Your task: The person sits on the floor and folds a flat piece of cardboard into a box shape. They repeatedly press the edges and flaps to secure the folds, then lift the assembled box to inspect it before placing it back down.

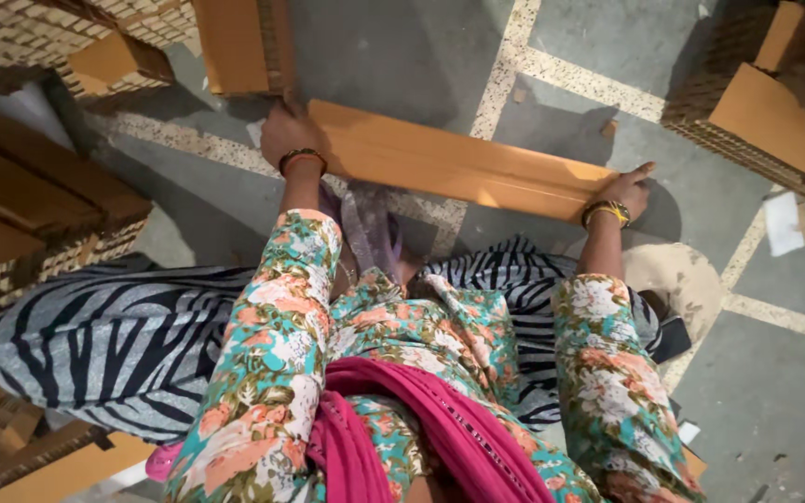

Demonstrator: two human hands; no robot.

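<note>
While sitting low on floor (402,56), I hold long cardboard strip (449,168) flat between hands: left hand (288,130) closed around one end, right hand (628,191) gripping other, steadying it. Cardboard stacks (766,102) beyond both hands, within reach.

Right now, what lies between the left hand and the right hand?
In the head view, a long cardboard strip spans from the left hand to the right hand; both hold its ends above the floor.
</note>
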